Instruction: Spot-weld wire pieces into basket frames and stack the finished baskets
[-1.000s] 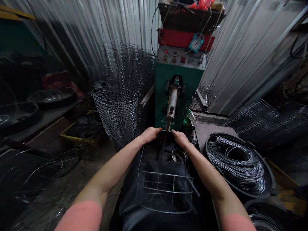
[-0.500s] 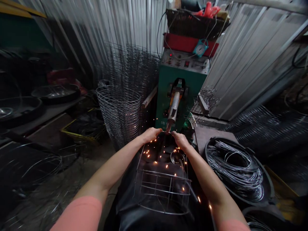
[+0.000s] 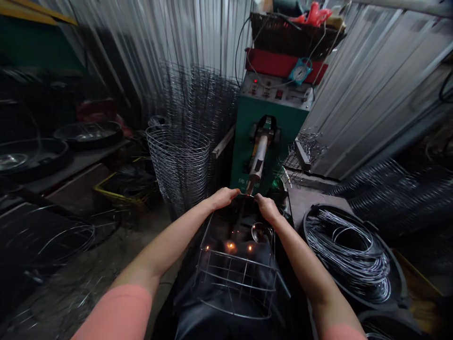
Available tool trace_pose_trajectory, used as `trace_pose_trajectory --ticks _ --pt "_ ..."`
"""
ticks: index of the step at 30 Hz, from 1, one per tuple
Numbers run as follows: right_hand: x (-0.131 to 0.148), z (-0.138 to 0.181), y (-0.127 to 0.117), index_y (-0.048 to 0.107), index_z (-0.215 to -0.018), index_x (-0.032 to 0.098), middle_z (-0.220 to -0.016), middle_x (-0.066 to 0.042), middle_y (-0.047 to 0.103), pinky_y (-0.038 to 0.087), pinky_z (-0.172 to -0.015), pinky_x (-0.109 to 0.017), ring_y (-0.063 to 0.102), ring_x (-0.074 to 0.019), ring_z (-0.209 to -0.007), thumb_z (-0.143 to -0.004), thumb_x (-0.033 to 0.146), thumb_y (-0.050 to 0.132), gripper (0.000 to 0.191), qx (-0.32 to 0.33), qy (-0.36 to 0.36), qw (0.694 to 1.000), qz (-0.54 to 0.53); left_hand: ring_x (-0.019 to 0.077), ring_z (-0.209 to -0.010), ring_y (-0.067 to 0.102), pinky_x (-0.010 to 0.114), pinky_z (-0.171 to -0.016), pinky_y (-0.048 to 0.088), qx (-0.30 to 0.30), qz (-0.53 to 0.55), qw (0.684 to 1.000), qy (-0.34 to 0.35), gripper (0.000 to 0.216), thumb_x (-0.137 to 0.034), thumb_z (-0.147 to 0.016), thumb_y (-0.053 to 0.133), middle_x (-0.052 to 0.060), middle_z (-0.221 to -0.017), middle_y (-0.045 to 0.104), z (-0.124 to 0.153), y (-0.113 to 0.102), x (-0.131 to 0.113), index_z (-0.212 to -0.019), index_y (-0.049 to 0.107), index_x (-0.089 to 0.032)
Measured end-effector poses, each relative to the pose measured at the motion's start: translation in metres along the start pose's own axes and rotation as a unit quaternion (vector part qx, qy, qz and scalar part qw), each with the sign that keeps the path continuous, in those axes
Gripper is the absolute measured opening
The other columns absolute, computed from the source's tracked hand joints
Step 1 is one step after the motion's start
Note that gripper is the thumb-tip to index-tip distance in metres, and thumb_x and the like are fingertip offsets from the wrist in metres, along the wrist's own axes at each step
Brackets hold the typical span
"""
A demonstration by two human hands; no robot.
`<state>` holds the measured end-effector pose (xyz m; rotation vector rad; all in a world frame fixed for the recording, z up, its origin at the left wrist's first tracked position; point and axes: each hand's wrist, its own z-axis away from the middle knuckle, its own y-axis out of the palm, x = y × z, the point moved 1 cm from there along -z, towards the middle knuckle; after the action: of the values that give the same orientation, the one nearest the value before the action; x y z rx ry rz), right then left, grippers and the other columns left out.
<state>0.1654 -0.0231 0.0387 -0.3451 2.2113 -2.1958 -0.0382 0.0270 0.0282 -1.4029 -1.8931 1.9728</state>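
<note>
A wire basket frame [image 3: 236, 276] lies on my lap over a dark apron, its far rim up at the electrode arm [image 3: 257, 158] of a green welding machine [image 3: 247, 141]. My left hand [image 3: 222, 198] is closed on the frame's far rim on the left. My right hand [image 3: 266, 208] is closed on the same rim on the right. A few orange sparks glow inside the frame. A small shiny metal bowl [image 3: 261, 232] sits just below my right hand.
A tall stack of finished wire baskets [image 3: 180, 165] stands left of the machine. A black tub with coiled wire rings [image 3: 350, 252] lies at the right. Dark pans [image 3: 88, 134] and loose wire hoops [image 3: 67, 238] are at the left. Corrugated metal walls stand behind.
A shower of sparks flew over the frame half a second ago; now only a few remain. My hands stay on the rim, and the view has shifted slightly left.
</note>
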Motion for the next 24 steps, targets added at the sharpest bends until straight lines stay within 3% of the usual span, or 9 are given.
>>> trace_pose_trajectory --ticks 3,6,10,12,19,24 --pt "-0.004 -0.003 0.003 0.057 -0.101 0.021 -0.077 -0.005 0.065 0.031 -0.059 -0.023 0.059 -0.0179 -0.072 -0.091 0.026 0.036 0.023 -0.012 0.014 0.999 -0.045 0.0147 -0.074 0.061 0.02 -0.066 0.041 0.009 -0.002 1.0 0.001 0.029 -0.021 -0.079 0.047 0.001 -0.079 0.066 -0.001 0.0 0.0 -0.105 0.06 -0.02" --pt "-0.012 -0.002 0.009 0.059 -0.09 0.018 -0.075 -0.005 0.062 0.035 -0.061 -0.022 0.058 -0.0171 -0.073 -0.087 0.03 0.042 0.022 -0.045 0.015 0.986 -0.163 0.0144 -0.074 0.06 0.021 -0.067 0.041 0.011 -0.004 1.0 -0.002 0.03 -0.021 -0.08 0.045 0.002 -0.079 0.066 -0.001 -0.002 0.0 -0.106 0.059 -0.019" --pt "-0.03 0.012 0.018 0.056 -0.077 0.015 -0.062 0.0 0.054 0.037 -0.054 -0.022 0.051 -0.0138 -0.058 -0.083 0.043 0.04 0.033 -0.046 0.041 0.933 -0.356 0.0153 -0.075 0.06 0.022 -0.067 0.04 0.007 -0.015 1.0 -0.018 0.03 -0.025 -0.083 0.042 0.003 -0.082 0.066 0.001 -0.003 -0.002 -0.109 0.058 -0.02" --pt "-0.035 0.021 0.022 0.055 -0.076 0.015 -0.056 0.002 0.047 0.035 -0.048 -0.021 0.045 -0.0121 -0.05 -0.08 0.048 0.038 0.037 -0.032 0.068 0.913 -0.401 0.016 -0.077 0.06 0.022 -0.068 0.04 0.002 -0.029 0.999 -0.03 0.03 -0.027 -0.085 0.04 0.004 -0.084 0.066 0.001 -0.003 -0.002 -0.108 0.058 -0.019" --pt "-0.031 0.024 0.02 0.051 -0.068 0.017 -0.056 0.002 0.044 0.035 -0.052 -0.022 0.043 -0.0129 -0.056 -0.074 0.043 0.042 0.029 -0.091 0.089 0.92 -0.371 0.0157 -0.068 0.057 0.024 -0.062 0.038 -0.002 -0.054 0.997 -0.046 0.026 -0.029 -0.087 0.038 0.005 -0.073 0.062 0.001 0.004 -0.002 -0.085 0.06 -0.016" --pt "-0.029 0.021 0.019 0.049 -0.064 0.018 -0.059 0.001 0.046 0.035 -0.058 -0.023 0.045 -0.0146 -0.061 -0.075 0.042 0.041 0.028 -0.112 0.079 0.931 -0.339 0.0143 -0.063 0.055 0.023 -0.06 0.036 -0.003 -0.053 0.998 -0.043 0.026 -0.028 -0.087 0.038 0.003 -0.067 0.059 0.001 0.002 -0.002 -0.08 0.059 -0.016"
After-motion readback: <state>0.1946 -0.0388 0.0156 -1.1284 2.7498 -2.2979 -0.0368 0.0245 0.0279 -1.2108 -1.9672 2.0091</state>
